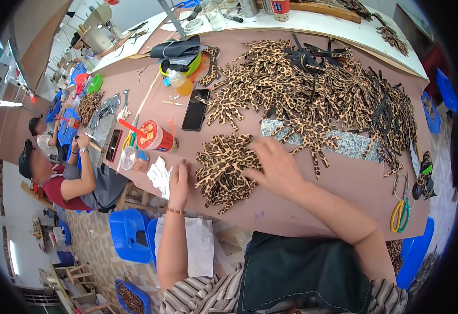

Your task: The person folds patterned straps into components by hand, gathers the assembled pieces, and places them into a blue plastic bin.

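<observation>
A small heap of leopard-print strips (224,172) lies on the brown tabletop in front of me, many of the pieces splayed like fingers. My right hand (278,168) rests against the heap's right side, thumb and fingers apart. On the other side, my left hand (178,184) stands edge-on, a little away from the strips, its fingers pointing up and nothing visible in it. White crumpled tissue (159,177) lies just left of that hand. A much larger pile of similar leopard-print pieces (312,94), with black strips among them, spreads beyond my right hand.
A speckled grey slab (352,146) lies partly under the large pile. Left of the heap are a red drink cup (157,137), a clear cup (133,158) and a phone (196,110). Scissors (400,209) lie at the right edge. A co-worker (72,178) sits to the left.
</observation>
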Demonstrator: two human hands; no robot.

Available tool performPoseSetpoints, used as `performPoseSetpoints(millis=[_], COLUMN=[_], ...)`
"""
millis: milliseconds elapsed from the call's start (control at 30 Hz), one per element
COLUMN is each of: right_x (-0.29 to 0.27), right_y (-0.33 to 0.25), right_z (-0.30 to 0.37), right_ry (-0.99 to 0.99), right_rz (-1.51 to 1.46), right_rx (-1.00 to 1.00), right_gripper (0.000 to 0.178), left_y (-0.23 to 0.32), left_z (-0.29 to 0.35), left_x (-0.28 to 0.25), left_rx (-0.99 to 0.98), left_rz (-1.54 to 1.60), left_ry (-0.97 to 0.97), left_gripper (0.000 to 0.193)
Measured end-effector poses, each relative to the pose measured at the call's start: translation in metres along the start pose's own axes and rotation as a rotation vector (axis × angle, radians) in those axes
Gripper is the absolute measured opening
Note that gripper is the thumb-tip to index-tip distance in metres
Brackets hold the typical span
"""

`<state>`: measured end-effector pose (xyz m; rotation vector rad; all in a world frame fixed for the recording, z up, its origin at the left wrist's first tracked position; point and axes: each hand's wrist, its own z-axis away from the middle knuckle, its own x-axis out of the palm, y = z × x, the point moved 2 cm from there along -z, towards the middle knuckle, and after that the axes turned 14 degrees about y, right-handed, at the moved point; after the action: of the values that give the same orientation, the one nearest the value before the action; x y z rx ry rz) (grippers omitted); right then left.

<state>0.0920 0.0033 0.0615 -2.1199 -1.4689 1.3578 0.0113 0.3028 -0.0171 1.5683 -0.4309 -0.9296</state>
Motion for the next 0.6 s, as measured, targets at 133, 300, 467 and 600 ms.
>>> performPoseSetpoints(millis=[133, 300, 467, 600], right_x=[0.04, 0.058, 0.064, 0.062], right_y=[-0.022, -0.029, -0.024, -0.02], right_z=[0.019, 0.051, 0.057, 0.061], right_ry=[-0.179, -0.289, -0.281, -0.263], right_rz=[0.074, 0.253, 0.245, 0.22], right_rx=[-0.182, -0.369, -0.379, -0.343], right_gripper=[0.072, 0.078, 0.075, 0.074], left_y=[0.021, 0.043, 0.079, 0.099], left_z=[-0.032, -0.032, -0.025, -0.02], left_x=[0.028, 0.047, 0.062, 0.075], left_rx=[-0.141, -0.375, -0.29, -0.138], left_rz=[-0.06, 0.013, -0.182, -0.18], left_ry=[-0.213, -0.468, -0.699, -0.84], left_gripper=[0.061, 0.06, 0.054, 0.059])
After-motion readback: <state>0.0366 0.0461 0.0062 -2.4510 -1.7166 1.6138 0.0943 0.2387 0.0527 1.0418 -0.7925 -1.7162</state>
